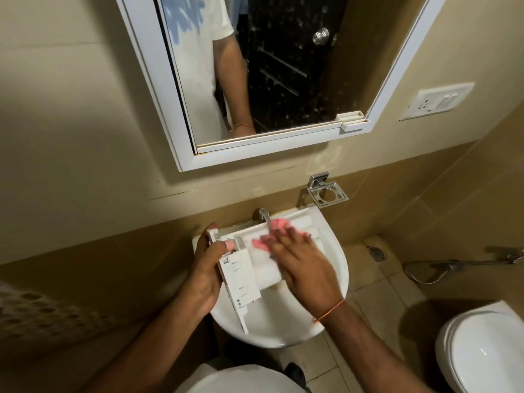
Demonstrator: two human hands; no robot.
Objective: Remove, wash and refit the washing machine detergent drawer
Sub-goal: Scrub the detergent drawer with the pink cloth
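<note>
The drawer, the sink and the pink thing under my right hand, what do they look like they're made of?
Drawer: likely matte white moulded plastic, with thin ribs and clips. Sink: looks like glazed white ceramic, glossy. Pink thing: probably soft cloth or sponge; too blurred to tell.

Beige tiled walls, darker tile band below. White-framed mirror (255,80) above white basin (334,268), reflecting a dark door with a metal knob (321,35). Chrome soap holder (327,193) and white switch plate (438,101) on wall. Beige floor tiles, floor drain (376,253), white toilet (482,350) at right.
</note>
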